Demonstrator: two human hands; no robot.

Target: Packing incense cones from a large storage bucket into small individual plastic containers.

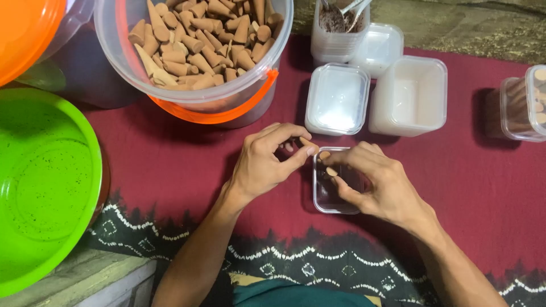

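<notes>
With the left hand pinching tan clay-like cones and the right hand gripping one over the small clear plastic box near centre, crowded fingers could plausibly fumble a cone onto the maroon cloth.

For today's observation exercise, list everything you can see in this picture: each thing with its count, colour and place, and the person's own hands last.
Bucket: one, clear with orange handle, top centre, full of cones.
Cones: many, tan, in the bucket.
Green bowl: one, left edge.
Orange bowl: one, top left corner.
Small clear box: one, centre, under the hands.
Lidded boxes: two, clear-white, above the hands.
Open tub: one, white, right of the lidded boxes.
Cup with spoons: one, clear, top, holding dark powder.
Filled box: one, clear, right edge, with cones inside.
Cloth: one, maroon with a dark patterned border, under everything.
Left hand: pinching a cone beside the small box.
Right hand: holding cones over the small box.
</notes>
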